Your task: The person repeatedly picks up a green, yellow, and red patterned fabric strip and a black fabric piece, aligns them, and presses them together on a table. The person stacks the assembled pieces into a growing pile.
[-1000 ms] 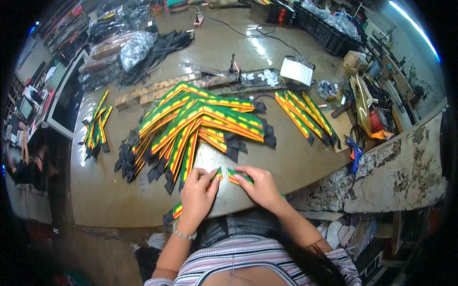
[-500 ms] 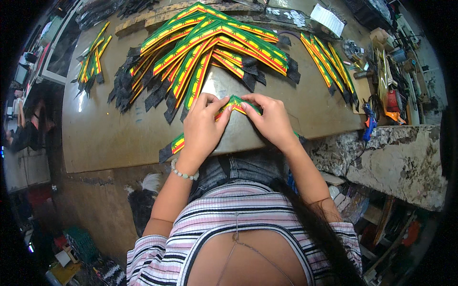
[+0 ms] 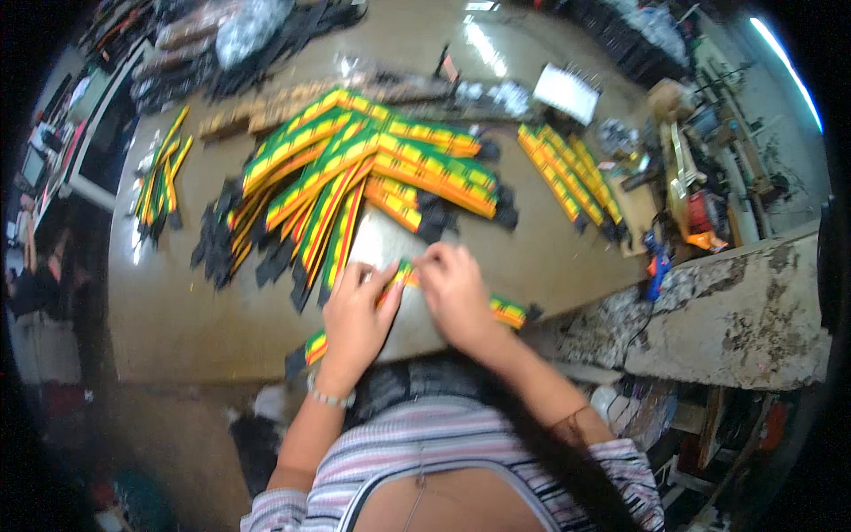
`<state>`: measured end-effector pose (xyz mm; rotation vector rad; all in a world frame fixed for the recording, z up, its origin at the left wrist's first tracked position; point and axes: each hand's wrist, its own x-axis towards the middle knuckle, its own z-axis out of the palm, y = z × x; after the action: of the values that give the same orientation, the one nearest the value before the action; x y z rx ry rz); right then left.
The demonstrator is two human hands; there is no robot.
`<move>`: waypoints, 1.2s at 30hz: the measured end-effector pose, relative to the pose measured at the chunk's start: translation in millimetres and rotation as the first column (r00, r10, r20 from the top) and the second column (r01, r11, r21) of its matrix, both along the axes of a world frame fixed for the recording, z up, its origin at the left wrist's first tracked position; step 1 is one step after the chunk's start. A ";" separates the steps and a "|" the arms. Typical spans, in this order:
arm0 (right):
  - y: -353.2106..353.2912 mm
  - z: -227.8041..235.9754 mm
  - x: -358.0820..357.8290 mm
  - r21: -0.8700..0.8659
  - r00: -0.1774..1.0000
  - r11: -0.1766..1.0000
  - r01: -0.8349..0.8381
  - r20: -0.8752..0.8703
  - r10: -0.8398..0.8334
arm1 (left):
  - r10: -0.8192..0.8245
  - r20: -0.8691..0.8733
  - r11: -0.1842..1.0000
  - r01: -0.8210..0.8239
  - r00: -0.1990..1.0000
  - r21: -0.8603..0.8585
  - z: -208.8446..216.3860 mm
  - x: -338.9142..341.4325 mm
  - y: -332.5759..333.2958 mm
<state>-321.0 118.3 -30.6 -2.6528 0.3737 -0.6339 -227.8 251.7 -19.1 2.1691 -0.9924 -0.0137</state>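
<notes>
Place: a workshop;
Worktable [image 3: 177, 341]: piled with striped bands [image 3: 355, 160];
Far left: plastic-wrapped bundles [image 3: 253, 37];
Far right: black crate [image 3: 613, 46];
Right: blue corded tool [image 3: 657, 266]

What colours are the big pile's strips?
The strips are green, yellow and red-orange with black ends; head view.

Strips [image 3: 383, 158], eleven o'clock: banded green, yellow and red, ends black. Shirt [image 3: 390, 436], six o'clock: white, pink and black stripes.
</notes>
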 end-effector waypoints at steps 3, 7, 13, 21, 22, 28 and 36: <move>-0.3 -1.9 1.3 0.016 0.999 0.999 -0.027 0.026 0.027 | 0.021 -0.017 1.000 -0.022 1.000 -0.021 5.1 -1.9 -2.7; -3.1 -0.1 -3.0 0.252 0.984 0.952 -0.175 0.075 0.161 | 0.025 -0.010 1.000 -0.025 1.000 -0.012 6.6 -4.1 -1.8; 10.6 6.6 1.5 0.038 0.967 0.983 -0.182 -0.173 0.186 | 0.004 0.047 1.000 -0.003 0.999 -0.021 0.0 -2.4 -3.0; -4.4 9.5 4.7 0.252 0.968 0.942 -0.221 -0.061 0.243 | 0.002 -0.002 1.000 -0.002 1.000 0.028 10.3 -1.6 -4.3; -8.2 9.3 3.3 0.286 0.972 0.933 -0.220 -0.012 0.234 | -0.005 -0.013 0.999 0.005 1.000 0.037 11.5 -0.8 -4.3; 2.6 4.2 -4.7 0.030 0.995 0.995 -0.096 -0.016 0.097 | -0.048 0.000 0.996 0.048 0.999 0.081 13.1 1.2 -5.5; 0.9 -3.6 -11.7 0.003 0.989 0.990 -0.144 -0.034 0.144 | -0.058 0.058 0.996 0.054 0.997 0.076 11.6 -2.9 -6.1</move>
<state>-332.7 119.2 -34.2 -2.6634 0.1887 -0.5432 -230.8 245.6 -7.4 2.2201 -1.1026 -0.0126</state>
